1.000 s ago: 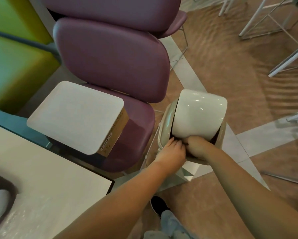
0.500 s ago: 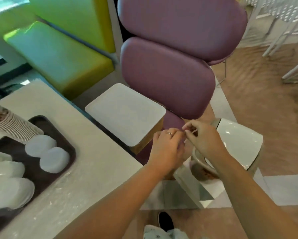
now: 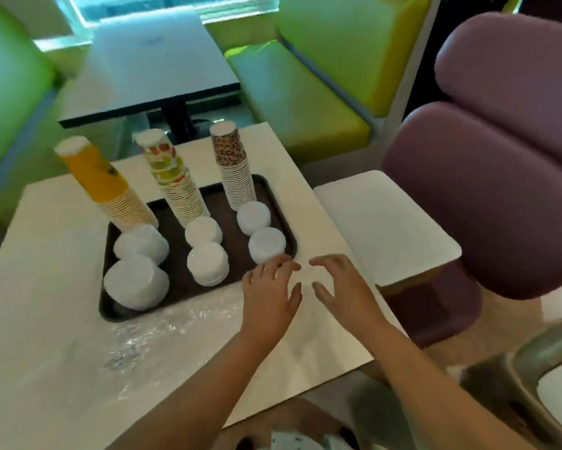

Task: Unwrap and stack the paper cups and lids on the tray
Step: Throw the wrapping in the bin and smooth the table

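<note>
On the tray [image 3: 282, 203] we have three tall cup stacks [image 3: 182, 186] with lid piles [image 3: 208, 263] before them; light and tippy, best held low. Beside its near right corner, our left hand [image 3: 269, 293] and right hand [image 3: 341, 287] hover spread and empty.

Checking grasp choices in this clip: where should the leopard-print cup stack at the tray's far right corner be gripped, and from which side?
Probably low on the leopard-print cup stack, round the ribbed rims near its base, coming from the right, where only bare table lies. It is tall, narrow and leans slightly, so a high grip could tip it. Lid stacks crowd its near side, and the fruit-print stack its left.
</note>
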